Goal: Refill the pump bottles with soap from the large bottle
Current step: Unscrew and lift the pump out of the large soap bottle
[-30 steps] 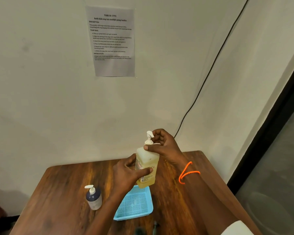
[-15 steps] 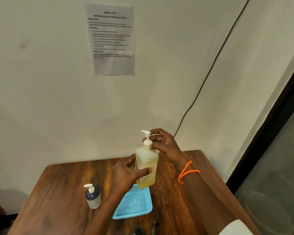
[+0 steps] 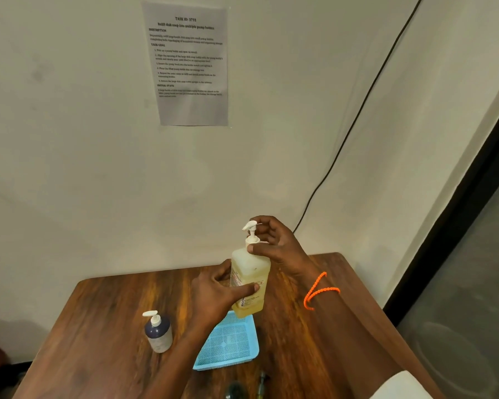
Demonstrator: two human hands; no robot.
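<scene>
A pump bottle of yellow soap point(image 3: 250, 272) is held upright above the table, over the far edge of a blue mesh tray point(image 3: 228, 345). My left hand point(image 3: 216, 292) grips its body from the left, thumb across the label. My right hand point(image 3: 274, 244) is wrapped around its white pump head point(image 3: 251, 234) and collar, spout pointing left. A small pump bottle point(image 3: 157, 332) with dark liquid in its upper part and a white pump stands on the table to the left, untouched.
The wooden table point(image 3: 113, 326) sits in a wall corner, with a printed task sheet point(image 3: 189, 64) on the wall and a black cable point(image 3: 355, 116) running down to the corner. Dark small objects point(image 3: 247, 385) lie at the table's near edge. An orange band point(image 3: 319, 290) circles my right wrist.
The pump head has turned in my right hand: its spout swung around and now points left. The yellow bottle stays in my left hand, about in place.
</scene>
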